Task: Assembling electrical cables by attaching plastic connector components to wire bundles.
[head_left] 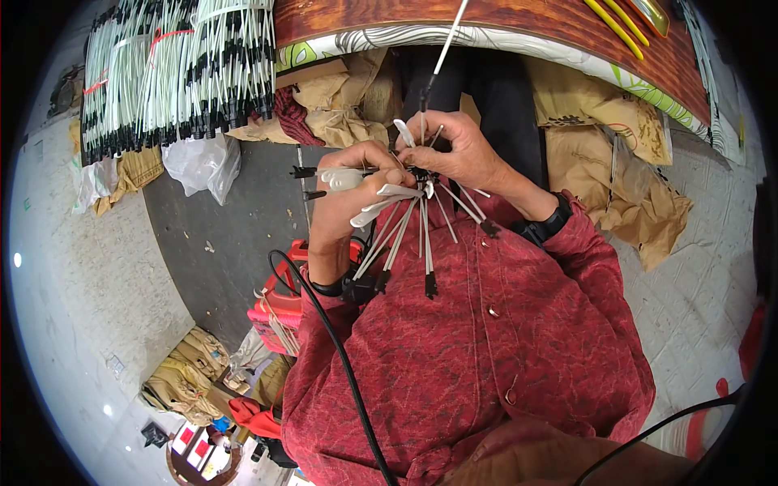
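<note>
My left hand (pixel 348 194) is closed around one side of a cluster of thin pale rods with black ends (pixel 428 243), which spread out like spokes from a dark centre. White flat paddle-shaped pieces (pixel 377 206) stick out by its fingers. My right hand (pixel 462 154) pinches the same cluster at its dark middle, fingertips bent together. One long white rod with a black lower part (pixel 444 53) rises from there towards the table. The exact joint between the fingers is hidden.
Large bundles of similar white rods with black ends (pixel 182 73) lie at the table's far left, some tied with red bands. The wooden tabletop (pixel 502 14) holds yellow-handled tools (pixel 617 26) at far right. Brown paper sacks (pixel 616 186) and a red plastic stool (pixel 279 316) stand around me.
</note>
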`<state>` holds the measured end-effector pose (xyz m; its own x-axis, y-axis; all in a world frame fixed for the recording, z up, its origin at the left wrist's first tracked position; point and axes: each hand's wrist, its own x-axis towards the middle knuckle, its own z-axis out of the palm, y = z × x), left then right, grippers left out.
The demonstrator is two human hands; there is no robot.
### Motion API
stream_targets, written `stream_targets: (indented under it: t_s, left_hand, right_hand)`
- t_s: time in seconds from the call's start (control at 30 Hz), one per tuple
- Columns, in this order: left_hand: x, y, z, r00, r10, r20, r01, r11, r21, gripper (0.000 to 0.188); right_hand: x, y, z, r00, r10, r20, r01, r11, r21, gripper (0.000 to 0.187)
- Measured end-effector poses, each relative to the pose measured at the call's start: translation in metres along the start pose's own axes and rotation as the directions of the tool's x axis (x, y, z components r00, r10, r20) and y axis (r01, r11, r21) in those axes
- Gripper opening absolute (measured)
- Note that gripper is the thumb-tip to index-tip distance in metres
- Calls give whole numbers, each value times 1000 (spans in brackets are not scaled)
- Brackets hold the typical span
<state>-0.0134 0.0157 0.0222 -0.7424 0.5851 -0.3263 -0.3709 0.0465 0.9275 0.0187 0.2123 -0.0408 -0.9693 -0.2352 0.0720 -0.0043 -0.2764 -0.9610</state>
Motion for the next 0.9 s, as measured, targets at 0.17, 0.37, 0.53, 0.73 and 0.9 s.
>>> stream_targets:
  t_s: [0.17,0.37,0.53,0.73,0.9]
  left_hand:
    - [1,-3,1,998,41,-49,-44,998,-53,9]
    - [-2,-11,3,986,129,-108,-140,985,-104,7]
    - [-3,-11,7,974,102,-204,-132,981,-140,8]
    - [-6,-15,5,974,171,-146,-180,983,-49,8]
    - [-3,-6,1,941,336,35,-337,927,164,11]
  right_hand:
    - [2,0,-1,1000,-22,-8,21,996,-85,15]
    - [5,0,4,970,-237,-52,206,916,-345,9]
    - [2,4,6,938,-343,-45,293,858,-423,7]
    - [0,1,-4,945,-326,27,315,886,-341,9]
    - [-1,1,-10,966,-248,72,257,951,-173,14]
